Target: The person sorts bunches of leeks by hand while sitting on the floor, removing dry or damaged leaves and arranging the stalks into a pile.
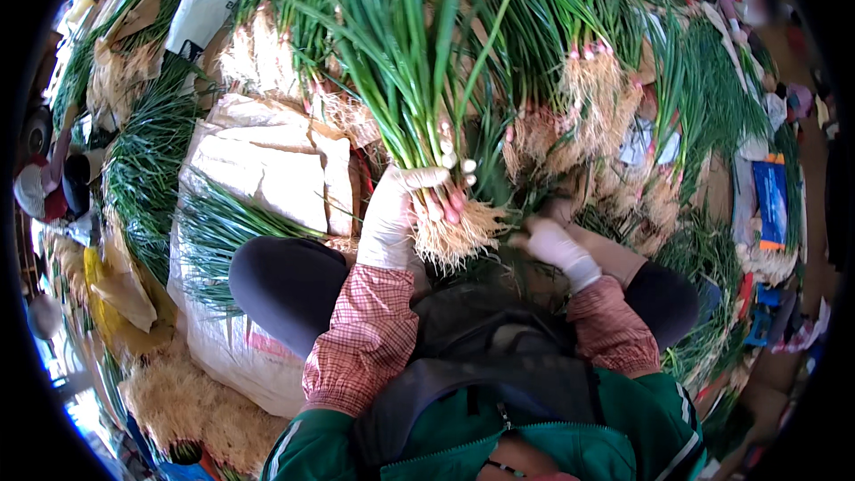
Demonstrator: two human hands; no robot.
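The held leaves (392, 71) are smooth and lightly glossy, their roots (456, 239) rough, matt and fibrous. The white gloves (383, 223) look thin and matt; the checked sleeves (365, 330) are crinkled cloth; the pale sack (258, 169) is matt and creased.

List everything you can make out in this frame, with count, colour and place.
Held green-onion bunch: one, green with pinkish bulbs and pale roots, in the left hand
Other onion bunches: many, uncounted, green with tan roots, ahead and both sides
Root heap: one, tan, lower left
Folded sheet: one, beige, left of centre
White bag: one, upper left
Yellow sack: one, far left
Packet: one, blue and orange, far right
Other people: several, unclear, side edges
Knees: two, dark, either side
Sleeves: two, red-checked, lower middle
Hands: two, white-gloved, centre; right blurred
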